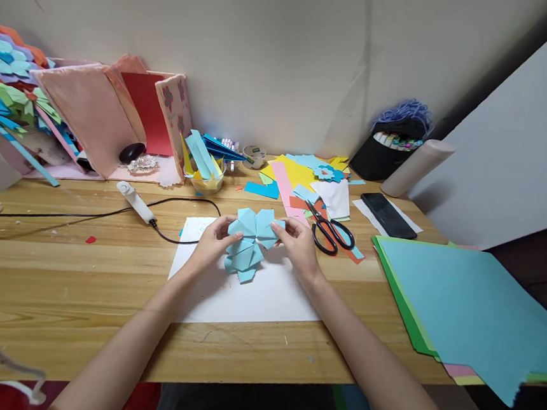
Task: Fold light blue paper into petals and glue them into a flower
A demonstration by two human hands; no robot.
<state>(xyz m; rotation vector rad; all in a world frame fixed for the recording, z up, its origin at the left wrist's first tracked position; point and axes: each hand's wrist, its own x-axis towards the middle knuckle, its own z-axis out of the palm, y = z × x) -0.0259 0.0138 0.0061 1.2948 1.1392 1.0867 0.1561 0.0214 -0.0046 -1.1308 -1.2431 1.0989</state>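
A light-blue paper flower (246, 254) with folded petals is held up between both hands over a white sheet of paper (274, 301). My left hand (217, 238) pinches its left side, thumb on the front. On the right edge, my right hand (296, 239) grips a petal between thumb and fingers. The lower petals hang down toward me, overlapping one another. Just right of my right hand lie black-handled scissors (331, 232), blades pointing away and to the left.
A white glue gun (134, 202) with a black cord lies left of the sheet. Paper scraps (283, 174), a plastic cup (208, 180) of strips and a tape roll (253, 157) are behind. On the right are a phone (390, 215), coloured sheets (466, 298) and a black pen holder (381, 154).
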